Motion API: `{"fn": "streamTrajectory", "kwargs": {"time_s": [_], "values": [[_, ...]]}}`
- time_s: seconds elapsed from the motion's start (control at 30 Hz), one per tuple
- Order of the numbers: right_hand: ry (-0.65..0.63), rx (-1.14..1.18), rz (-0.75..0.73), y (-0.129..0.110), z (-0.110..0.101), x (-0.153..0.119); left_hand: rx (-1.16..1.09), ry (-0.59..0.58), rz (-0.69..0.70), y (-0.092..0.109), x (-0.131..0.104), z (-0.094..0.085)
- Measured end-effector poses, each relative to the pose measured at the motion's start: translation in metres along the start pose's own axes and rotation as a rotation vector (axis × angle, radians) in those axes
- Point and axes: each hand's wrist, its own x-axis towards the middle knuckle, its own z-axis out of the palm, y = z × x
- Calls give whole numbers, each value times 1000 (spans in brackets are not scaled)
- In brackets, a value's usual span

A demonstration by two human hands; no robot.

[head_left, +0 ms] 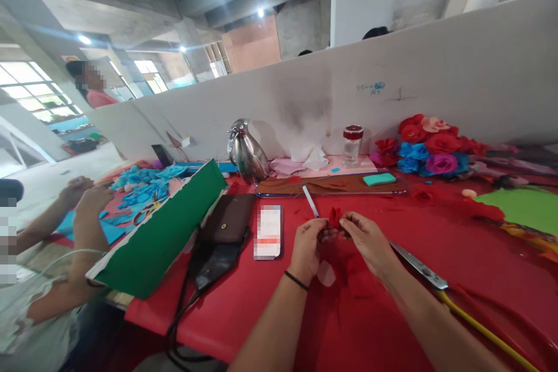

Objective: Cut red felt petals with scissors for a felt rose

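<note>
Between my two hands is a small red paper flower (335, 217), held up over the red table cover (244, 308). The fingers of my left hand (310, 241) pinch it from the left and below. From the right, my right hand (364, 238) pinches its edge with thumb and forefinger. Under my hands lie red paper pieces (360, 276) and a pale, rounded petal-shaped piece (326, 274). A white pen (310, 201) rests just behind my left hand. Large scissors (421, 267) lie beside my right forearm, partly hidden by it.
A phone (268, 232), a brown bag (226, 218) and a green board (165, 238) are to the left. Behind stand a steel jug (247, 151) and a glass jar (352, 146). Finished paper flowers (436, 145) are piled back right. At far left, a co-worker's hands (89, 195) handle blue paper.
</note>
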Motion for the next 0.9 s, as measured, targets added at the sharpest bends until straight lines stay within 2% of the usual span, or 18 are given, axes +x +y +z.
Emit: {"fn": "streamTrajectory", "kwargs": {"time_s": [0.17,0.3,0.4,0.53,0.63,0.8,0.9], "values": [[-36,-18,0,-2,1,-1,93,9,66,-1,-1,-1],[-32,63,41,-1,2,-1,79,4,73,0,-3,0],[-31,34,12,0,2,-2,138,-3,87,1,-5,1],[-19,-65,-91,2,1,-4,285,-42,207,1,-6,1],[-1,-99,-80,3,1,-4,348,-73,277,0,-5,0],[22,149,67,0,2,-2,183,-51,167,-1,-3,0],[38,260,104,-3,3,-4,68,-30,112,-2,-1,0]]}}
